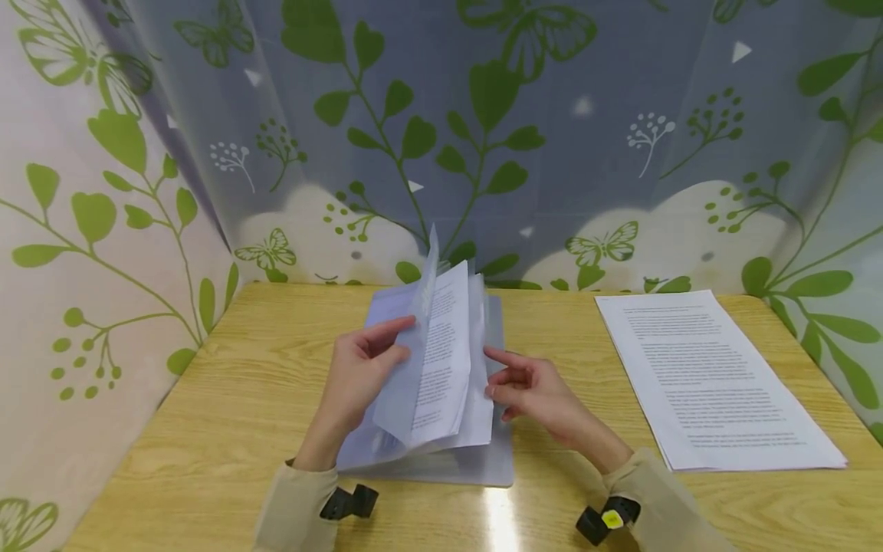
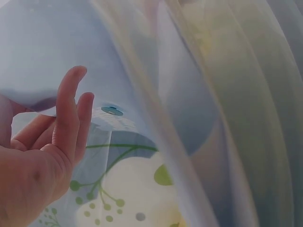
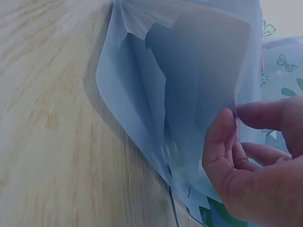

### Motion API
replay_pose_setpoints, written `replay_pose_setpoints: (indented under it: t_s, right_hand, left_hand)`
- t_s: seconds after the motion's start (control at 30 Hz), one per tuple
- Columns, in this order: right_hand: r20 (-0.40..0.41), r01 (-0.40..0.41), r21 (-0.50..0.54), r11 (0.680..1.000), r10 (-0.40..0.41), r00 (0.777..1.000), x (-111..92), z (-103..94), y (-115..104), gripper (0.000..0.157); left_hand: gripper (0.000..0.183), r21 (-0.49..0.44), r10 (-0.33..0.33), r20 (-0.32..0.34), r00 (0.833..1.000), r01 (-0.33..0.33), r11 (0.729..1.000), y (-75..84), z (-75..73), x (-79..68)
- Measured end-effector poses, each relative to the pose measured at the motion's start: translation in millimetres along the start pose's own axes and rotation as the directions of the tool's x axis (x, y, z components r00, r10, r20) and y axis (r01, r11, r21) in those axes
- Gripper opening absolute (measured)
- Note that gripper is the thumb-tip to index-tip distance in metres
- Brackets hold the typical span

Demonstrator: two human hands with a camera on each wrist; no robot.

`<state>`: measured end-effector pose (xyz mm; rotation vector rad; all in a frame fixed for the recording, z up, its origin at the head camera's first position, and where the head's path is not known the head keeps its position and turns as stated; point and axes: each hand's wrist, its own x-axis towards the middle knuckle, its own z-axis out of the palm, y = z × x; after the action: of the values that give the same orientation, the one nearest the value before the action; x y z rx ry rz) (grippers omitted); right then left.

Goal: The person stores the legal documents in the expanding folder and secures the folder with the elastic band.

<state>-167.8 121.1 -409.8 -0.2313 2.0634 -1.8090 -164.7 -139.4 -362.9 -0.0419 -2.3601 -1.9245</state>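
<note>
Head view, read from the left: leaf-and-butterfly curtain [image 1: 96,222] bordering the wooden counter [image 1: 200,391]. Next, at the left hand [image 1: 359,372]: grip grasping a translucent leaf [image 1: 403,399] between thumb and fingers; black wrist device [image 1: 341,504] worn over a beige sleeve [image 1: 293,510]. At mid-counter: translucent folder [image 1: 483,469] lying spread, with the leaf raised steeply and curving; printed pages [image 1: 444,345] fanned just right of it, likewise standing up from the folder. At the right hand [image 1: 538,395]: grip pinching the edge of a clear pocket [image 3: 213,71] on the folder's right side; in the right wrist view, layers parted beside the fingertips. At far right, well apart from the folder: paper stack [image 1: 717,376] lying flat on the counter, printed side up, slightly askew.
</note>
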Motion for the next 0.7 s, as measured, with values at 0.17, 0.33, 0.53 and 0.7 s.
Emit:
replay_pose_setpoints:
  t_s: [0.17, 0.33, 0.53, 0.7]
  right_hand:
    - [-0.022, 0.042, -0.043, 0.998, -0.043, 0.999, 2.1, 3.7, 0.3, 0.061]
    - [-0.028, 0.069, -0.089, 0.994, -0.072, 0.997, 3.1, 7.6, 0.6, 0.059]
    - [-0.019, 0.062, -0.106, 0.992, -0.064, 0.998, 1.2, 5.5, -0.4, 0.059]
    - [-0.021, 0.059, -0.121, 0.991, -0.062, 0.998, -2.0, -2.3, 0.4, 0.052]
  left_hand:
    - [0.04, 0.004, 0.003, 0.006, 1.0, -0.003, 1.0, 0.6, 0.7, -0.6]
    - [0.04, 0.004, 0.005, 0.018, 1.0, -0.005, 1.0, -0.5, 1.3, -0.8]
    - [0.037, 0.029, -0.004, 0.041, 0.999, 0.003, 1.0, -0.4, 0.1, -2.0]
    - [0.037, 0.063, -0.02, 0.05, 0.999, 0.017, 0.998, 0.9, -0.3, -1.6]
